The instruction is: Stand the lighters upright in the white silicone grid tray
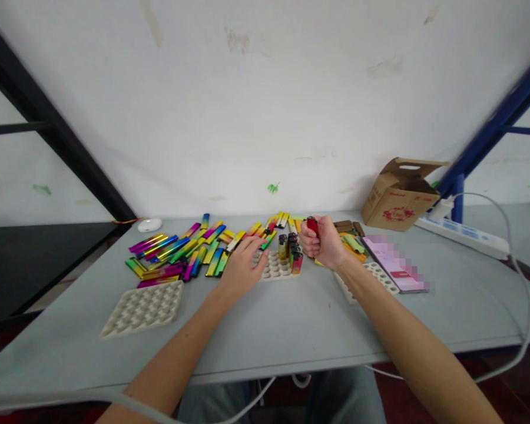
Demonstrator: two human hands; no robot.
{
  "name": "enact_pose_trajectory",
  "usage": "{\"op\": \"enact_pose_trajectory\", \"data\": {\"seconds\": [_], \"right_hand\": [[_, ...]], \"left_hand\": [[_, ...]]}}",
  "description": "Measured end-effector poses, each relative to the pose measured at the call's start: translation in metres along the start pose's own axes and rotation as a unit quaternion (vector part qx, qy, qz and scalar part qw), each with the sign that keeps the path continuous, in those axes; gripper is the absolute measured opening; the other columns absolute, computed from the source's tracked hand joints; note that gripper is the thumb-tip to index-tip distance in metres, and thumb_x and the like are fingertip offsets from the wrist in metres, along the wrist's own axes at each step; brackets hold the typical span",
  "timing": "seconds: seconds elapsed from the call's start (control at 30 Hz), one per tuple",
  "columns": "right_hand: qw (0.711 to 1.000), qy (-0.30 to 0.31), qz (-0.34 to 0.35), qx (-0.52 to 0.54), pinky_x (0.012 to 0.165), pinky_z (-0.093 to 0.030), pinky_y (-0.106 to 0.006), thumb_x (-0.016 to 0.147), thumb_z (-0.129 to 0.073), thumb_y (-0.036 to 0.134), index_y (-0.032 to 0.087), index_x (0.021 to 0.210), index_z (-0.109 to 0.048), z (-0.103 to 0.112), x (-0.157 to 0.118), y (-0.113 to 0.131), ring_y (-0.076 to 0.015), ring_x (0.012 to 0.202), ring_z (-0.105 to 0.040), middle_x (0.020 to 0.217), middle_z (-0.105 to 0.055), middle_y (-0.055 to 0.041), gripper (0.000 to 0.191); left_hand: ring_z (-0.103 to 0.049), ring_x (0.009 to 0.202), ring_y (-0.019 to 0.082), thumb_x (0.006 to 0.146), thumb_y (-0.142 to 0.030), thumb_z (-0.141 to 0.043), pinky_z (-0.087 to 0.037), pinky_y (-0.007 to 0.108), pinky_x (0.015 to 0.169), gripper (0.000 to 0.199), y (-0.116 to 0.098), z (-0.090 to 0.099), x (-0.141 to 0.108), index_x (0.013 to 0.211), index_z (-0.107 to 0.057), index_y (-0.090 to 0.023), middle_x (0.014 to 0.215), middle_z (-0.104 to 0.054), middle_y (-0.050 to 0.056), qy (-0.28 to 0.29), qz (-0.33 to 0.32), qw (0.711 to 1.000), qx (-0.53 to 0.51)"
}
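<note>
My right hand (324, 242) is closed in a fist around a red lighter (312, 225), held upright with its top showing above the fingers. My left hand (246, 263) lies over the left part of a pale moulded tray (277, 268), its fingers apart. At its fingertips is a green lighter (268, 240); I cannot tell whether they touch it. A row of lighters (297, 262) stands upright in the tray's right side, with a yellow lighter (283, 248) beside it. Many shiny multicoloured lighters (176, 250) lie loose to the left and behind.
Another moulded tray (145, 307) lies at the left, and a white holed tray (382, 278) is partly under my right forearm. Beyond it are a pink-screened device (391, 262), an open cardboard box (391, 200) and a power strip (468, 234). A white mouse (149, 225) sits back left.
</note>
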State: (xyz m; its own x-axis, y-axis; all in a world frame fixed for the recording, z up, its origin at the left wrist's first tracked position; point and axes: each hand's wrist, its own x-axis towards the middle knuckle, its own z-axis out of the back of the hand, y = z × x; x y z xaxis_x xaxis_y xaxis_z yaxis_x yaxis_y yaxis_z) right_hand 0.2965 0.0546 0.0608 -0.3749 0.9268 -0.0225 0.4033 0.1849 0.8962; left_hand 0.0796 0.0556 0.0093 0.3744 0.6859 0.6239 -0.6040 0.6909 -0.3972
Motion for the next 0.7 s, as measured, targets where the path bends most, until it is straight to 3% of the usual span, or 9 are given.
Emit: {"op": "enact_pose_trajectory", "data": {"seconds": [0.7], "right_hand": [[0.999, 0.003, 0.026, 0.019, 0.035, -0.013, -0.018, 0.079, -0.041, 0.046, 0.022, 0.055, -0.033, 0.0082, -0.0028, 0.0039, -0.0074, 0.040, -0.008, 0.047, -0.016, 0.0086, 0.035]], "left_hand": [[-0.057, 0.113, 0.024, 0.092, -0.024, -0.049, -0.046, 0.042, 0.101, 0.021, 0.0018, -0.0009, -0.0010, 0.107, -0.061, -0.017, 0.109, -0.064, 0.010, -0.001, 0.006, 1.000, -0.004]]}}
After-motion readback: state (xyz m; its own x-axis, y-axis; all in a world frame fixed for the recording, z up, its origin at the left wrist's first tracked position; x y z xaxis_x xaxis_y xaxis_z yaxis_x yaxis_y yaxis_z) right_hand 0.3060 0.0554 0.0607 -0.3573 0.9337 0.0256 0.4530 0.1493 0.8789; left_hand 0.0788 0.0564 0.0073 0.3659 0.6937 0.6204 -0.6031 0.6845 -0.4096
